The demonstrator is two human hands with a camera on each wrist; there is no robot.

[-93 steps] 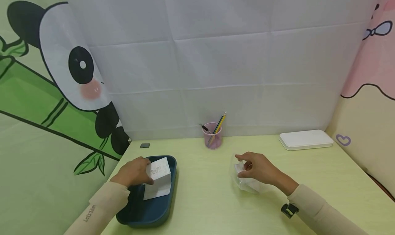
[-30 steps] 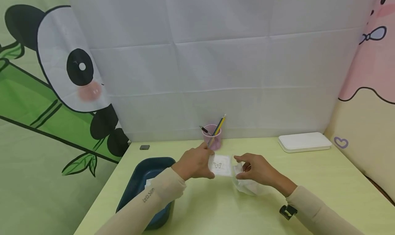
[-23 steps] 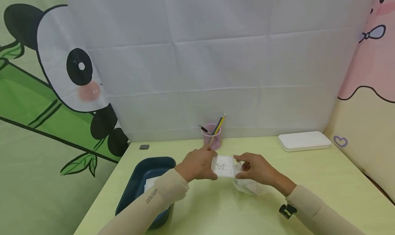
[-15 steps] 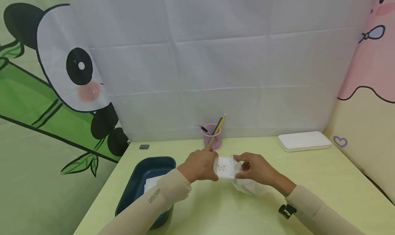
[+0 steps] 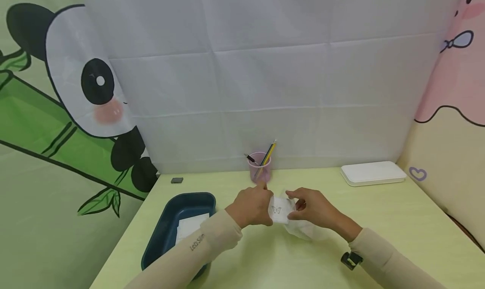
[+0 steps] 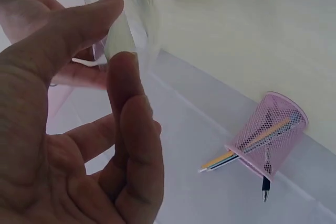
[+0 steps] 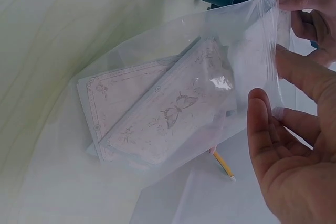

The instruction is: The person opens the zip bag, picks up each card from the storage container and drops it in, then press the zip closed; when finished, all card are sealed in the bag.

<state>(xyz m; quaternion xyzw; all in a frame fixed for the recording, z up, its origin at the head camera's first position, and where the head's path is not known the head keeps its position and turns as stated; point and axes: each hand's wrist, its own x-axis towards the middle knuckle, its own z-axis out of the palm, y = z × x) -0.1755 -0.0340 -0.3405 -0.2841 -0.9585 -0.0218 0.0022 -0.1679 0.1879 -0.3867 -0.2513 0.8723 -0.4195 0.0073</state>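
In the head view my left hand [image 5: 253, 204] holds the left edge of a white paper card stack [image 5: 280, 210] printed with a butterfly. My right hand [image 5: 313, 207] grips the mouth of a clear plastic bag [image 5: 303, 229]. Seen from the right wrist, the butterfly stack [image 7: 176, 103] lies inside the bag, tilted over another printed card stack [image 7: 126, 90]. Fingers of both hands are at the bag's mouth there. The left wrist view has a pale edge [image 6: 119, 38] between thumb and finger.
On the left of the table [image 5: 257, 263] stands a dark blue tray [image 5: 151, 249] holding white paper [image 5: 190, 227]. Behind the hands are a pink mesh pen cup [image 5: 260, 175], a small grey block [image 5: 177, 180] and a white flat case [image 5: 373, 173].
My left hand has left the tray and moved right with the butterfly card stack, which has slid into the bag's mouth. The right hand has stayed nearly still, holding the bag.
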